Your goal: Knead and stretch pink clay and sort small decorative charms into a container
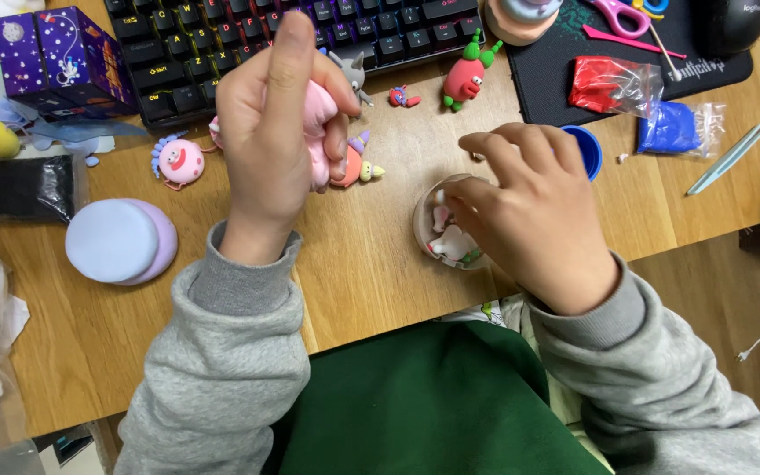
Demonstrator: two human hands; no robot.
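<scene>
Wooden desk (380, 273) runs under everything you see, and at its far left edge sits a purple box (59, 57) with starry pictures, a black bag (28, 189) of clay below it and a pale blue-and-lilac clay disc (120, 242) nearer you. Next comes a small pink round figure (179, 163) just in front of the black keyboard (283, 40). Your left hand (279, 132) is raised above the desk, fingers curled tight around a lump of pink clay (318, 132), squeezing it. Right of that, a red and green figure (468, 75) stands by the keyboard's edge. Your right hand (529, 211) rests over a small clear round tub (446, 233) holding white and pink clay bits, fingertips bent down at its rim; you cannot tell whether they pinch anything. Beyond lie a blue lid (587, 149), then a red clay packet (609, 84) and a blue clay packet (675, 127) in clear wrap beside a black mat (556, 79).
</scene>
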